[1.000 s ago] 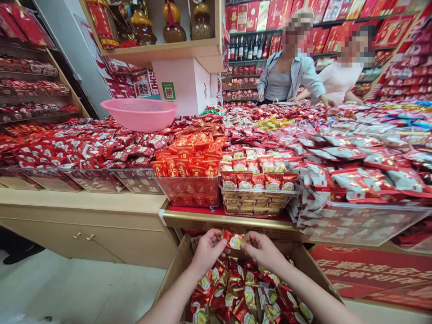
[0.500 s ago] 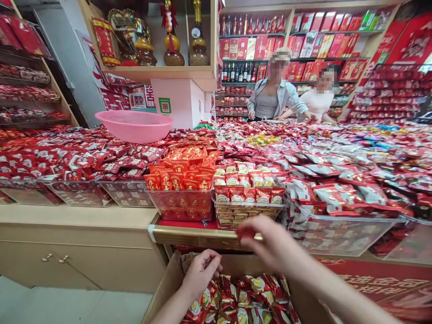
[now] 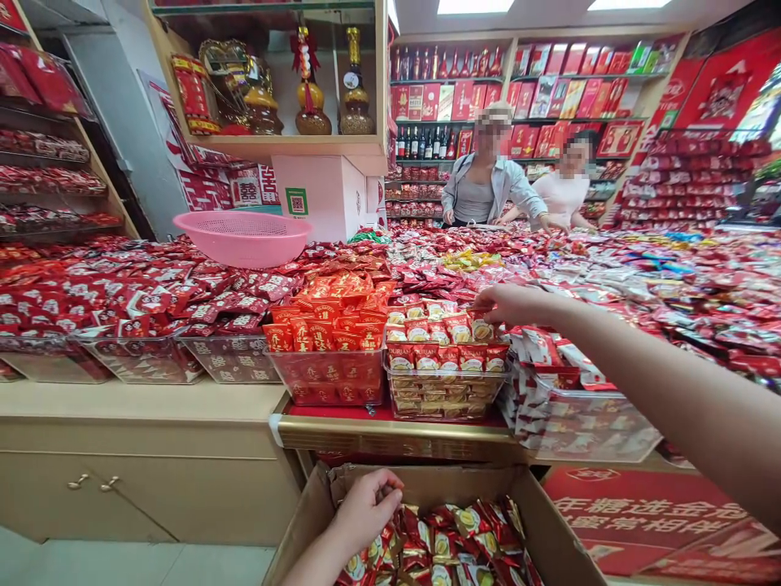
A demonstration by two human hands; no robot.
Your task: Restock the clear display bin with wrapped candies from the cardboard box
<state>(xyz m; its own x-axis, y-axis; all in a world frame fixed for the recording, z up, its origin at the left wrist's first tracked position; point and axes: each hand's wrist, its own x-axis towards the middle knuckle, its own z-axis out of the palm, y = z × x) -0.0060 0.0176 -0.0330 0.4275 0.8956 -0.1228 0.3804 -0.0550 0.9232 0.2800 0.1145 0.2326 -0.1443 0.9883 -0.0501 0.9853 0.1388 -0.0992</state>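
Observation:
Small red and gold durian packets stand in rows in a clear bin (image 3: 448, 399) on the counter edge. My right hand (image 3: 509, 305) reaches over the bin's back right corner, its fingertips closed on a packet (image 3: 481, 327) at the end of a row. Below the counter, an open cardboard box (image 3: 421, 483) holds many loose packets (image 3: 469, 537) of the same kind. My left hand (image 3: 372, 506) hovers over the box's left part with its fingers curled together; whether anything is between them is too hidden to tell.
Left of the durian bin is a bin of orange-red packets (image 3: 329, 338); to its right, a bin of white and red packets (image 3: 586, 419). A pink basket (image 3: 244, 240) rests on the candy heap. Two people (image 3: 488, 183) stand behind the counter.
My right hand has moved up and back from the front of the durian bin to its back right corner. My left hand stays over the box. The view has tilted slightly upward.

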